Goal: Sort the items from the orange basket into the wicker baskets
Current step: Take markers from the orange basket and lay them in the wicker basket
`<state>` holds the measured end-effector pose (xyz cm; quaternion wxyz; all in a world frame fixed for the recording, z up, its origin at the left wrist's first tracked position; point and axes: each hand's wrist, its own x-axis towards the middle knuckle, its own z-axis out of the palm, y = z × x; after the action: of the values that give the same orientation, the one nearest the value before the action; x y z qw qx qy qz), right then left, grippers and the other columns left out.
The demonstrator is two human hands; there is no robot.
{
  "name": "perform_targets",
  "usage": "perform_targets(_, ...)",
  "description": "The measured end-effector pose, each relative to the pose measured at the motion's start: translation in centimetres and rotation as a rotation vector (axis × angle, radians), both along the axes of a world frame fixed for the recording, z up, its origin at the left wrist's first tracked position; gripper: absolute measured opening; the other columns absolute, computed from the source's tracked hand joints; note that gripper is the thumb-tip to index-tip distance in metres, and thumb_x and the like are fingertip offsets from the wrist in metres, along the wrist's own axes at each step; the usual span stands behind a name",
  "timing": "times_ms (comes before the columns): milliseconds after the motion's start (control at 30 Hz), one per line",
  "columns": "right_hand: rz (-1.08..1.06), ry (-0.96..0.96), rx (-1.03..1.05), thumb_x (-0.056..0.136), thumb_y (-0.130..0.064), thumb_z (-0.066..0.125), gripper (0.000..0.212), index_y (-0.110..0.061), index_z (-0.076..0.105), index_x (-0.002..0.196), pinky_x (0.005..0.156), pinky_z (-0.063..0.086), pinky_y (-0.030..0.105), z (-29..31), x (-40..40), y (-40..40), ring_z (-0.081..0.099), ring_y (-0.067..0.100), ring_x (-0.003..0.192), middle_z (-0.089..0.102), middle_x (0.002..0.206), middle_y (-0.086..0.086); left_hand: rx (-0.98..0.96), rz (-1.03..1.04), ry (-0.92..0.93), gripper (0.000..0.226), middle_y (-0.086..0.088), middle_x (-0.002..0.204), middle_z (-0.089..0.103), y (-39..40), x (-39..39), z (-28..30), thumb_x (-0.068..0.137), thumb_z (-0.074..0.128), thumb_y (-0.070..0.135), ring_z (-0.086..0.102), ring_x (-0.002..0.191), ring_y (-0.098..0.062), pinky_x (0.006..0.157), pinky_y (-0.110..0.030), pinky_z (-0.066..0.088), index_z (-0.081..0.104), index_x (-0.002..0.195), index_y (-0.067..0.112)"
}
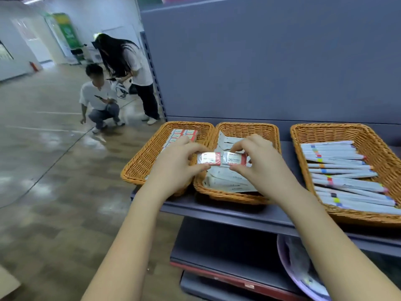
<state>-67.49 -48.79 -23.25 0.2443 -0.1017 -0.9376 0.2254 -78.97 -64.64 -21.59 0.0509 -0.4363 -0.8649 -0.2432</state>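
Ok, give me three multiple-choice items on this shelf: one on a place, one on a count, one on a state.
1. Where are the pens?
A. left basket
B. middle basket
C. right basket

2. How many wicker baskets stand on the shelf?
A. two
B. three
C. four

3. What are the hands doing?
A. both hang idle
B. each pinches a small red-and-white box
C. both lift a basket

Key: 1 C, the pens fill the right basket. 2 B, three stand side by side. 3 B, the left hand pinches the left box, and the right hand the box marked 2B.
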Motion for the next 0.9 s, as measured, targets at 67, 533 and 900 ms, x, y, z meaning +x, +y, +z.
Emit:
perform_targets(67, 0.004, -0.006, 0.002, 0.082, -0.021, 0.070, 0.024, -0.016, 0.060, 0.103, 0.079, 0.038, 0.026, 0.2, -1.6, -1.3, 0.046, 0.013, 0.092, 0.050, 0.099, -0.002, -0.010, -0.003, -0.013, 0.031, 0.020, 0.085, 0.041, -1.2, -1.5, -0.1, 0.081, 0.071, 0.033, 0.045, 0.082, -0.005, 0.071, -0.023, 0.036, 0.065, 0.111, 0.033)
perform_targets(533, 0.026, -0.132, 0.134, 0.087, -0.025, 0.063, 0.026, -0.019, 0.056, 0.112, 0.077, 0.030, 0.019, -0.7, -11.1, -2.8, 0.042, 0.009, 0.099, 0.043, 0.100, -0.010, -0.093, 0.009, -0.010, 0.036, 0.016, 0.099, 0.042, -2.2, -10.9, -2.4, 0.084, 0.066, 0.040, 0.041, 0.090, -0.001, 0.067, -0.016, 0.032, 0.058, 0.119, 0.036)
perform_targets(900, -0.063, -0.330, 0.111, 0.086, -0.038, 0.063, 0.035, -0.022, 0.057, 0.116, 0.088, 0.038, 0.025, -2.6, -14.2, -6.7, 0.044, 0.013, 0.108, 0.056, 0.111, -0.006, -0.293, -0.182, -0.055, 0.041, 0.019, 0.099, 0.037, -5.4, -15.5, -4.2, 0.085, 0.062, 0.048, 0.038, 0.092, 0.001, 0.072, -0.019, 0.035, 0.055, 0.122, 0.035)
